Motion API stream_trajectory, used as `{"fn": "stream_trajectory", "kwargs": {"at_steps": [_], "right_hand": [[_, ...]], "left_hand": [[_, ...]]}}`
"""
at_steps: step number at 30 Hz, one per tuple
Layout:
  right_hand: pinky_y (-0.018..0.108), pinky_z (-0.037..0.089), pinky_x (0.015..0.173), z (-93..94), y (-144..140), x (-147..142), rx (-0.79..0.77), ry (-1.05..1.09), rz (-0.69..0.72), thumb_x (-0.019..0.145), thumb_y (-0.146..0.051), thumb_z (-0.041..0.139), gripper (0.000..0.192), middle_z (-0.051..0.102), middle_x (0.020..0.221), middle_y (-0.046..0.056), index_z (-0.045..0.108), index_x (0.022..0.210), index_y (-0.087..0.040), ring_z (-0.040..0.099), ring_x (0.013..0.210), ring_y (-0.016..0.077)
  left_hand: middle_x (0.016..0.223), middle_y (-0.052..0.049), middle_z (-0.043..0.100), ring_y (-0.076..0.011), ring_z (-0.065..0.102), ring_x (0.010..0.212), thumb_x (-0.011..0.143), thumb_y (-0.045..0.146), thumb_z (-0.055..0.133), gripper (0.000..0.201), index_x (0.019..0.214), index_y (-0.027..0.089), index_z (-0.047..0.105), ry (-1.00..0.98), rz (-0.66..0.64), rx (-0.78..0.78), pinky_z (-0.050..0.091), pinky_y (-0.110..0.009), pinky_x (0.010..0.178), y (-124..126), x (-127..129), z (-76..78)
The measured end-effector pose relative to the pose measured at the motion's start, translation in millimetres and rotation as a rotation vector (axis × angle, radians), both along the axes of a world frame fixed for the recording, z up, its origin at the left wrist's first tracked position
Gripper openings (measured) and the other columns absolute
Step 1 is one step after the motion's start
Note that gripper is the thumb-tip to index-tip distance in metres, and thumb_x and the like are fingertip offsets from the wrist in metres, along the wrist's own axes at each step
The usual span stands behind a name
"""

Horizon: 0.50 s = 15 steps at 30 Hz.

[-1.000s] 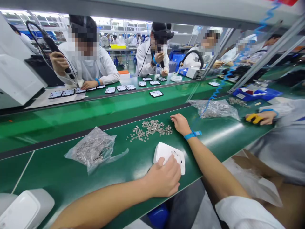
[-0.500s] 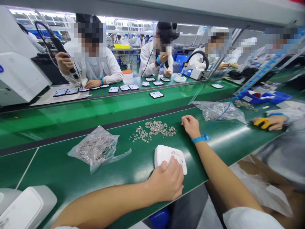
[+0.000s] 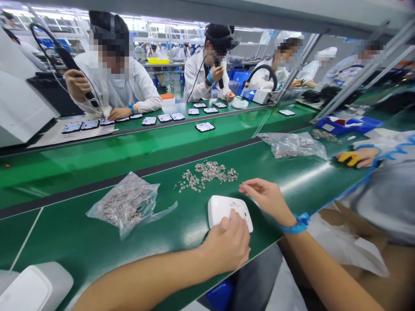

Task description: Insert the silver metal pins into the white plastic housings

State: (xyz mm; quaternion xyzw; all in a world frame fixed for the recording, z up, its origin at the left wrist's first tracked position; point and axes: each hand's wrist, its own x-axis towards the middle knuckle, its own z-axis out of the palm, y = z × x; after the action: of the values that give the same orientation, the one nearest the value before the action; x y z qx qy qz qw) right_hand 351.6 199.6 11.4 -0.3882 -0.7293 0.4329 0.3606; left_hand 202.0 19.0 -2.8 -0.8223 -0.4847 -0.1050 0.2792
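**White case (image 3: 218, 209) under our left hand (image 3: 227, 244), right hand (image 3: 264, 194) just beside it**

Widest of all we have the smooth green bench (image 3: 177, 235), hard and glossy, with pale light reflected on it around the white case. Well off to the left of the case, at the near side, we see a second white housing (image 3: 35, 285), rounded at the corners and matt like plastic. Nearer on that same side sits a crinkled clear bag (image 3: 125, 201), roughly diamond-shaped and bulging with grey metal bits; a similar film bag (image 3: 296, 145) slumps beyond the case to the right.

The white case itself lies on the bench, a squarish shell with soft corners and a flat face. Our left hand lies over its near part, fingers bent and touching it; we cannot tell whether they clamp it. Our right hand is bent just past its right edge, thumb and forefinger close together, and we cannot tell whether anything is pinched there. A blue wrist band (image 3: 296, 224) circles that wrist, right of the case.

Smallest, just beyond the case, are loose small metal pieces (image 3: 212, 171), silvery and shiny, strewn in an uneven patch.
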Motion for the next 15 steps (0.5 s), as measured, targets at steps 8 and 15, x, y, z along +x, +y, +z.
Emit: {"fn": "stream_trajectory", "kwargs": {"at_steps": [8,15], "right_hand": [[0.035,0.061,0.070,3.2,-25.5,3.9,0.328,-0.144,0.081,0.095,-0.034,0.064,0.014,0.079,0.091,0.005,0.073,0.091,-0.023,0.075,0.077,0.0209],[0.033,0.057,0.072,2.2,-23.0,0.0,0.407,-0.181,0.157,0.086,-0.022,0.069,0.008,0.072,0.107,0.009,0.074,0.081,-0.020,0.070,0.090,0.0204]], "left_hand": [[0.134,-0.018,0.068,-0.0358,0.053,0.131,0.104,0.042,0.042,0.051,0.131,0.008,0.069,0.015,0.003,0.004,0.033,-0.044,0.094,2.9,0.7,-1.9],[0.136,-0.021,0.067,-0.0364,0.053,0.134,0.104,0.038,0.045,0.051,0.135,0.003,0.065,-0.012,-0.024,-0.106,0.033,-0.043,0.093,4.7,2.4,1.5]]}}
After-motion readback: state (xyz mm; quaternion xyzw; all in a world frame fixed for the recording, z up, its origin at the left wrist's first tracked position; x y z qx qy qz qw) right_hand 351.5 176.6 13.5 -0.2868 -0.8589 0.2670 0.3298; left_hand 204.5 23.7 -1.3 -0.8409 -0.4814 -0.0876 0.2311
